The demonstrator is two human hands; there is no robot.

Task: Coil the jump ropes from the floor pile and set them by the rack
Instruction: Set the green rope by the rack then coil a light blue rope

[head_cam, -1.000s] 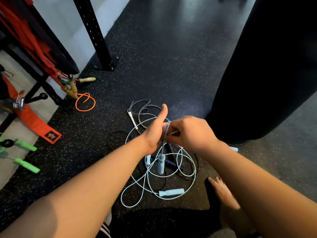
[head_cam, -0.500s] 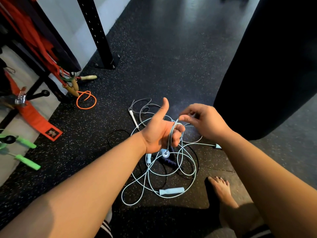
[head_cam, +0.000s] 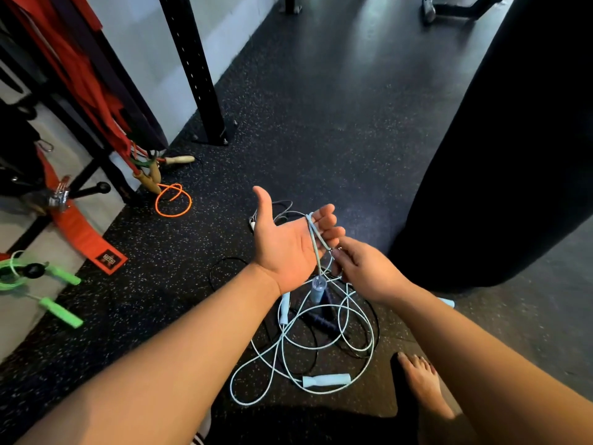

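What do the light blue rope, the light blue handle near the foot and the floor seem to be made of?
Light blue rope: likely smooth plastic-coated cord; thin, even, holds springy loops.
Light blue handle: probably matte plastic or foam; uniform colour, no shine.
Floor: seemingly rubber matting; black with pale flecks, dull sheen.

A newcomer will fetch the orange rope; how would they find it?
From the black upright post, look left to the wooden handles. The orange rope loops beside them, the only orange one, apart from the pale blue pile.
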